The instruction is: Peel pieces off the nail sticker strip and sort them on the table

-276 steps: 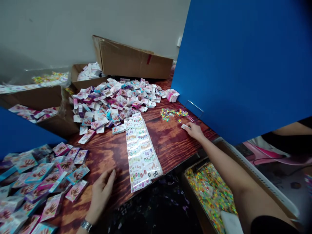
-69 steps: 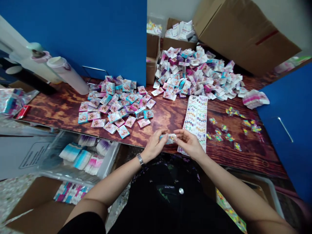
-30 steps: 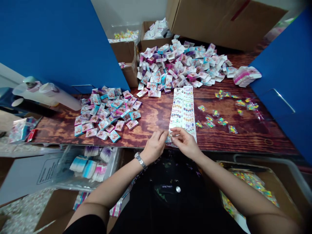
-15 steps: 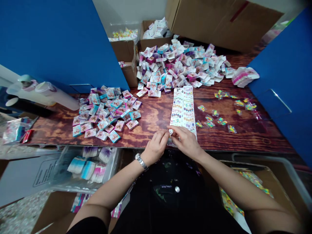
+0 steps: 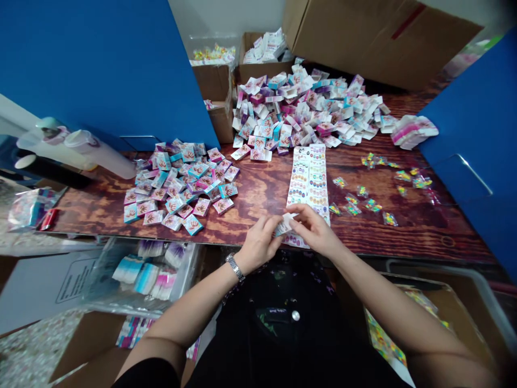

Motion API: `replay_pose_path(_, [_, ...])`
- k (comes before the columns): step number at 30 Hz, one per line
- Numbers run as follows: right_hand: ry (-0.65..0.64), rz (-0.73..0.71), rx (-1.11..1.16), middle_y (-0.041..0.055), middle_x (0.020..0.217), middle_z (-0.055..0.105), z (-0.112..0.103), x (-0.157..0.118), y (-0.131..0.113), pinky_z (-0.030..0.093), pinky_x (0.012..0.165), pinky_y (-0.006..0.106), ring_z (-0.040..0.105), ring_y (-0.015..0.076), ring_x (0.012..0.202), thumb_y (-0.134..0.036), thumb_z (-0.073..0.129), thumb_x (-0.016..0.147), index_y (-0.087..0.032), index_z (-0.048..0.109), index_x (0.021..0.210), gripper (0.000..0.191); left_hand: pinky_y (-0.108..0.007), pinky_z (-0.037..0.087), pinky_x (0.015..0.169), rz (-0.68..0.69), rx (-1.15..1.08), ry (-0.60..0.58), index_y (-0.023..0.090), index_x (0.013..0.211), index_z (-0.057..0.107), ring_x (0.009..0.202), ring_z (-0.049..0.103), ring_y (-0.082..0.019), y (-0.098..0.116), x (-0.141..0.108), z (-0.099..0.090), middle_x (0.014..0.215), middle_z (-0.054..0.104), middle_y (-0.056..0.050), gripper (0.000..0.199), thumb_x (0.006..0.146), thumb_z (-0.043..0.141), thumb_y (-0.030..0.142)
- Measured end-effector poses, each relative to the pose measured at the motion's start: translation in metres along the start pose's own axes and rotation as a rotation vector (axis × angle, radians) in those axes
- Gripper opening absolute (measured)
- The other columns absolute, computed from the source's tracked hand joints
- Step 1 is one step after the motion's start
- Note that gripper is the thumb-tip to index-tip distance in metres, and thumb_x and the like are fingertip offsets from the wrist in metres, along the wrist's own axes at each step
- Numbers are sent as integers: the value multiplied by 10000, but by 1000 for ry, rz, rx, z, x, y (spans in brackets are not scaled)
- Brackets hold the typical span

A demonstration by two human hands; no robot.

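Left hand [image 5: 258,245] and right hand [image 5: 314,229] both pinch one small white card [image 5: 285,224] between the fingertips, just above the near end of one long sticker sheet [image 5: 309,180]. One metal wristwatch [image 5: 235,267] sits on the left wrist. The wood-grain worktop [image 5: 262,194] carries two heaps of printed cards, too many to count: left heap [image 5: 181,186] and far heap [image 5: 299,110]. About a dozen small clear packets [image 5: 363,196] lie loose to the right of the sheet. Two blue panels [image 5: 100,70] flank the worktop. At least three cardboard boxes [image 5: 383,37] stand beyond it, against a pale wall [image 5: 181,16].
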State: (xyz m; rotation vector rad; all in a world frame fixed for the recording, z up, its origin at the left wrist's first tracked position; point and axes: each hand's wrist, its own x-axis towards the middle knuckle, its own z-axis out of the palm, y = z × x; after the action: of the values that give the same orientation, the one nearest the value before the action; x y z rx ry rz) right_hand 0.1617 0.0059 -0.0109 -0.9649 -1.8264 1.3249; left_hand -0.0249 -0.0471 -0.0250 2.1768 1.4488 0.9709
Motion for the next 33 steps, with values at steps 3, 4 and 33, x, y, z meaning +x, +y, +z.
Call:
replay_pose_path(3, [121, -163, -246, 92, 1196, 584, 1, -7, -9, 505, 911, 397, 588, 231, 1061, -310, 557, 900, -247, 638, 1018, 156, -296, 520, 777, -80, -10, 37, 201, 1204, 476, 879, 594, -166, 0, 1, -1, 1027, 585, -56, 346, 884, 582, 277])
replay_pose_path(4, [138, -201, -312, 97, 1187, 586, 3, -9, -10, 490, 941, 412, 577, 242, 1090, -298, 547, 906, -247, 654, 992, 146, -291, 517, 771, -80, -15, 40, 201, 1185, 483, 874, 593, -165, 0, 1, 0, 1014, 587, -53, 325, 885, 580, 277])
replay_pose_path(33, [298, -77, -221, 53, 1121, 675, 40, -15, -18, 511, 937, 390, 628, 212, 1046, -250, 482, 946, -275, 630, 1182, 280, -380, 523, 784, -10, 444, -11, 47, 1505, 75, 970, 560, -273, 7, -4, 7, 1115, 586, -188, 698, 933, 415, 257])
